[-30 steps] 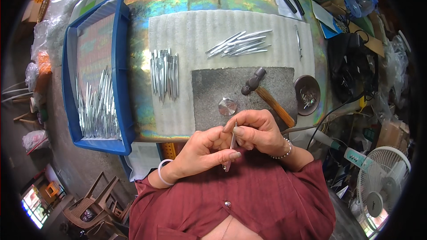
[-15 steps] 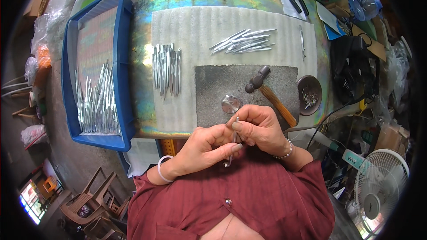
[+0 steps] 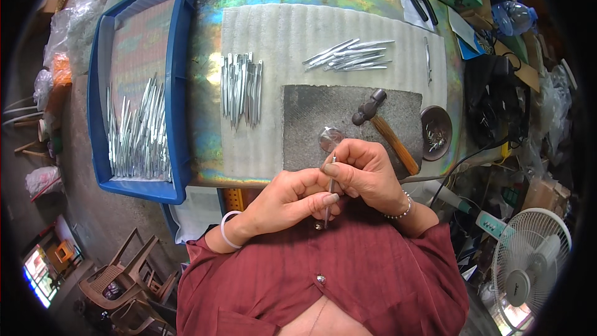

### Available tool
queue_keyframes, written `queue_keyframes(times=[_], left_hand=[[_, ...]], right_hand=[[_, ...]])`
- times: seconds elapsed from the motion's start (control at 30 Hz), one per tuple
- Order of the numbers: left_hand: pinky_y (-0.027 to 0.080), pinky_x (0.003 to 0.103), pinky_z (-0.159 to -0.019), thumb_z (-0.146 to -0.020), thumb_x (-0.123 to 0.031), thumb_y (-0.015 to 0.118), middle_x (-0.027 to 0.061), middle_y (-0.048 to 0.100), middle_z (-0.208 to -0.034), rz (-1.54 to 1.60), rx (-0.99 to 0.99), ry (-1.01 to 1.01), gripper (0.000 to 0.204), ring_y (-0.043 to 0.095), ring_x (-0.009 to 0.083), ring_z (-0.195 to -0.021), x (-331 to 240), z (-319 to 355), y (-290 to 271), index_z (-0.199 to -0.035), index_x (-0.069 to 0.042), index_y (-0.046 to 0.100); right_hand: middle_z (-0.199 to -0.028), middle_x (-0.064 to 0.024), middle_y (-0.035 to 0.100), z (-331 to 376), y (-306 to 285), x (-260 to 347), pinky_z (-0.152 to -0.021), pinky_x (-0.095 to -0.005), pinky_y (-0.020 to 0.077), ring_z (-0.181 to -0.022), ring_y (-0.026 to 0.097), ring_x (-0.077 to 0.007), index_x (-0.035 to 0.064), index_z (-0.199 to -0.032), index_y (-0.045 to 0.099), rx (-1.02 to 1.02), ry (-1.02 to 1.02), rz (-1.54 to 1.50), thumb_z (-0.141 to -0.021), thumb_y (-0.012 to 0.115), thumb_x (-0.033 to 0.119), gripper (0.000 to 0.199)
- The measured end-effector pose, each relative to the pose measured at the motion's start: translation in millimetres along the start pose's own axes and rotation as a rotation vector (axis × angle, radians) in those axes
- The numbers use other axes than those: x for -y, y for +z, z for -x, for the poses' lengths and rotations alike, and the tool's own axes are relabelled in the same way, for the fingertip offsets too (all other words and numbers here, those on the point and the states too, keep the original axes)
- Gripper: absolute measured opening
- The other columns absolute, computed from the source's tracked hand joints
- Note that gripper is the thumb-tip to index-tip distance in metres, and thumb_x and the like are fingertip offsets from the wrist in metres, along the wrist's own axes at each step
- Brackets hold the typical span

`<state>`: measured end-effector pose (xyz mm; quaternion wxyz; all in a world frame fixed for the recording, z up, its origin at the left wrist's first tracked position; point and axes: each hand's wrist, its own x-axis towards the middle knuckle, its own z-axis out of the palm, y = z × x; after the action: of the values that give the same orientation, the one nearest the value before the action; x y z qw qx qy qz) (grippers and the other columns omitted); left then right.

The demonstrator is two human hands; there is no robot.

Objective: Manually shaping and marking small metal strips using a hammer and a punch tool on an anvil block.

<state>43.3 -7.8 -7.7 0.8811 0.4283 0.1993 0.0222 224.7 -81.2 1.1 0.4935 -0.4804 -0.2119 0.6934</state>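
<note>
Steel strip pinched by both hands' fingers near table edge.

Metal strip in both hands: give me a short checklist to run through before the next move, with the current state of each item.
1. Strip pinched by left hand and right hand: ok.
2. Strip clear of the slab: ok.
3. Hammer lying on slab, untouched: ok.
4. Round disc on slab near the hands: ok.
5. Strip's lower end, pin fitted or not: cannot tell.
</note>
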Motion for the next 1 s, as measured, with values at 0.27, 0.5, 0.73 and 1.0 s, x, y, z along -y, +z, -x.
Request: queue_keyframes(times=[0.27, 0.5, 0.73, 1.0], left_hand=[[0.054, 0.026, -0.071, -0.094, -0.004, 0.054, 0.0102, 0.066, -0.089, 0.285, -0.304, 0.197, 0.021, 0.066, 0.0147, -0.077, -8.0, 13.5, -6.0, -0.114, 0.003, 0.054], [0.051, 0.024, -0.065, -0.093, -0.011, 0.058, 0.0082, 0.063, -0.085, 0.439, -0.44, 0.493, 0.018, 0.063, 0.0146, -0.072, -9.7, 20.0, -21.2, -0.105, 0.003, 0.06], [0.045, 0.022, -0.061, -0.092, -0.009, 0.058, 0.0056, 0.063, -0.081, -0.597, -0.882, 0.494, 0.014, 0.057, 0.0097, -0.067, -59.9, 20.5, -60.1, -0.097, 0.003, 0.063], [0.049, 0.04, -0.069, -0.084, -0.018, 0.065, 0.0146, 0.066, -0.091, -1.468, -1.083, 0.356, 0.021, 0.063, 0.0339, -0.079, -46.5, -41.2, -114.1, -0.097, -0.001, 0.064]], right_hand=[[-0.074, -0.0075, 0.064, 3.7, 5.9, 3.8, -0.046, -0.0174, 0.0398, -0.053, 0.052, -0.0048, -0.0009, -0.096, 0.058, -0.101, -0.233, 0.008, -0.092, 0.059, 0.006, 0.008], [-0.09, -0.0095, 0.067, 2.0, 15.5, 2.9, -0.062, -0.0205, 0.0505, -0.07, 0.063, -0.0098, -0.0033, -0.108, 0.057, 0.187, -0.219, 0.359, -0.087, 0.06, -0.004, 0.021], [-0.085, -0.007, 0.064, 24.7, -9.8, 19.3, -0.062, -0.0215, 0.0486, -0.069, 0.061, -0.0085, -0.0021, -0.103, 0.061, -0.191, -0.43, 0.58, -0.084, 0.066, 0.001, 0.02], [-0.087, -0.0103, 0.062, 30.4, -32.1, 24.4, -0.063, -0.0257, 0.0479, -0.071, 0.06, -0.0154, -0.0033, -0.1, 0.06, -0.471, -0.557, 0.914, -0.085, 0.063, -0.001, 0.016]])
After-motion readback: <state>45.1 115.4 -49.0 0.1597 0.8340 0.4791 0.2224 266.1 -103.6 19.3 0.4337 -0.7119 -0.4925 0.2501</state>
